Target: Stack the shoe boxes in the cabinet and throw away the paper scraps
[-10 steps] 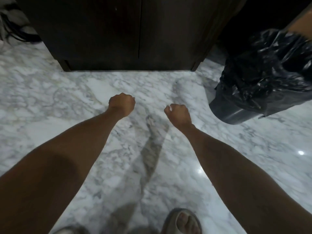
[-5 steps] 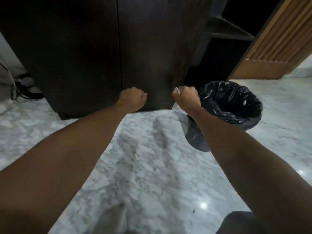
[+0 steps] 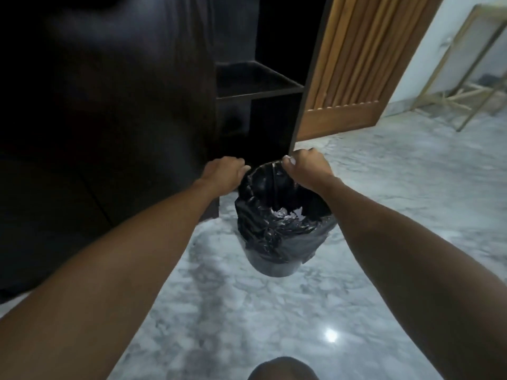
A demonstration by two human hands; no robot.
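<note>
At mid-frame our left hand [image 3: 223,174] and right hand [image 3: 307,171], both curled into fists, hover over the far rim of the bin [image 3: 274,264]; whether they hold anything, we cannot tell. Pale paper scraps [image 3: 286,213] lie inside its black liner [image 3: 258,223], below the hands.

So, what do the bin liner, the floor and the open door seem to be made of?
Bin liner: thin black plastic film, glossy and crinkled. Floor: probably polished marble or marble-look tile, grey veins with a light reflection. Open door: apparently wood, warm brown with vertical ribs, satin finish.
</note>
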